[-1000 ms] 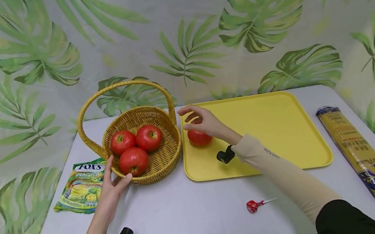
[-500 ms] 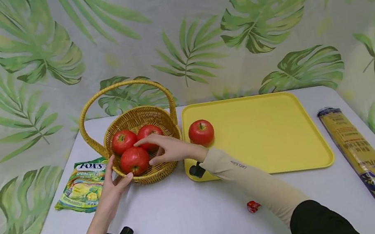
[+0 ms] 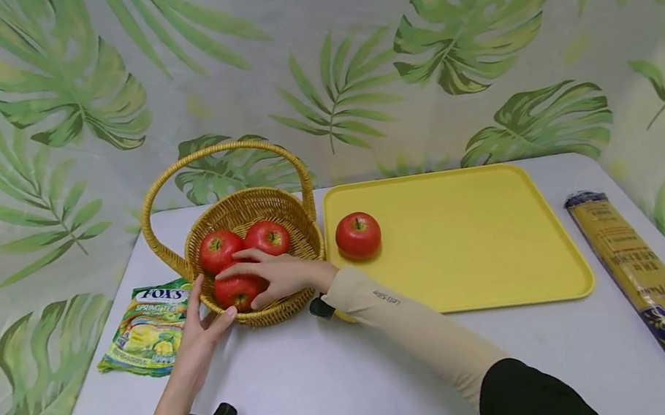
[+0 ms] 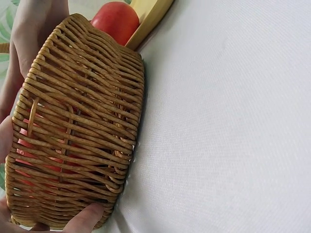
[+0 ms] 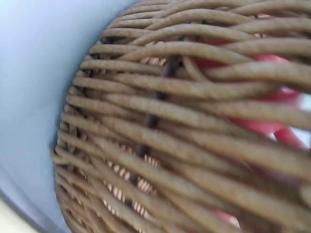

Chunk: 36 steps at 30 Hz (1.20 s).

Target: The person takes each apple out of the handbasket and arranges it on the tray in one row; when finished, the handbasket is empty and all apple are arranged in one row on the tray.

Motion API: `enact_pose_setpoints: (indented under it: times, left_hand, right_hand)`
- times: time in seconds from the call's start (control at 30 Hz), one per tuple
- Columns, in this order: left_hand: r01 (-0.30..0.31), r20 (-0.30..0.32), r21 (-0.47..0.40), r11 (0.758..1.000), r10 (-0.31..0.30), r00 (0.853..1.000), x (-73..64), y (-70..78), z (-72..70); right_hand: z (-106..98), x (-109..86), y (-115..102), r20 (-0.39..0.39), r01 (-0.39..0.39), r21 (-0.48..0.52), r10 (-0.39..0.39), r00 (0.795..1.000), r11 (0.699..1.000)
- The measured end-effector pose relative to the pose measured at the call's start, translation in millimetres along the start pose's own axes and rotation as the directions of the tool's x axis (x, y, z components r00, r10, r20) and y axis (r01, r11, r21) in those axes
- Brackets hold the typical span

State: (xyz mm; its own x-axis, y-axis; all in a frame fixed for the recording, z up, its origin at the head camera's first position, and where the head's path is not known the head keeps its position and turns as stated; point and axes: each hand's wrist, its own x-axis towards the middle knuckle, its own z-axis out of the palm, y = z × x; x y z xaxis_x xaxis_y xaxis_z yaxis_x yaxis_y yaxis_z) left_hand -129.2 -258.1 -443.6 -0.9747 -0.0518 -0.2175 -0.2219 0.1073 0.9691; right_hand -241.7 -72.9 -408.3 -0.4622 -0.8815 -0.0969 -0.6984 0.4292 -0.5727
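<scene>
Inside a wicker basket (image 3: pixel 284 310) with a tall handle lie three red apples: a back-left apple (image 3: pixel 218 248), a back-right apple (image 3: pixel 269 236) and a front apple (image 3: pixel 237 295). My right hand (image 3: pixel 280 274) reaches in from the right and grips the front apple, fingers across its top and thumb at its near side. At the basket's front left, my left hand (image 3: pixel 198 339) holds the rim and wall, one finger (image 4: pixel 87 219) lying along the outer weave. The right wrist view shows mostly weave, with red behind it; the fingertips there are hidden.
A yellow tray (image 3: pixel 458 237) stands right of the basket, with another apple (image 3: pixel 357 236) at its left end. A green candy bag (image 3: pixel 150 331) lies left of the basket. A long pasta packet (image 3: pixel 648 274) lies at the table's right edge.
My right hand has moved left from above the tray's apple into the basket and onto the front apple. The left hand stays at the basket. My right arm now covers the lollipop.
</scene>
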Motion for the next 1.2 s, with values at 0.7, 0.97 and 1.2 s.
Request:
enact_pose_setpoints:
  times: [0.7,0.97,1.2]
  left_hand:
    - [-0.033,-0.001,0.003,0.999,0.033,0.999,1.5,-2.9,-1.1]
    - [-0.052,-0.001,0.012,0.999,0.052,0.999,2.5,-3.7,0.4]
    - [-0.047,-0.017,0.019,0.999,0.047,0.999,1.2,-3.3,0.4]
  right_hand:
    - [12.5,6.5,4.0,-0.176,0.019,0.156,0.009,0.984,0.988]
    - [6.4,-0.1,8.5,-0.209,0.027,0.297,0.038,0.977,0.954]
    - [-6.2,-18.7,13.5,-0.171,0.042,0.59,0.073,0.983,0.807]
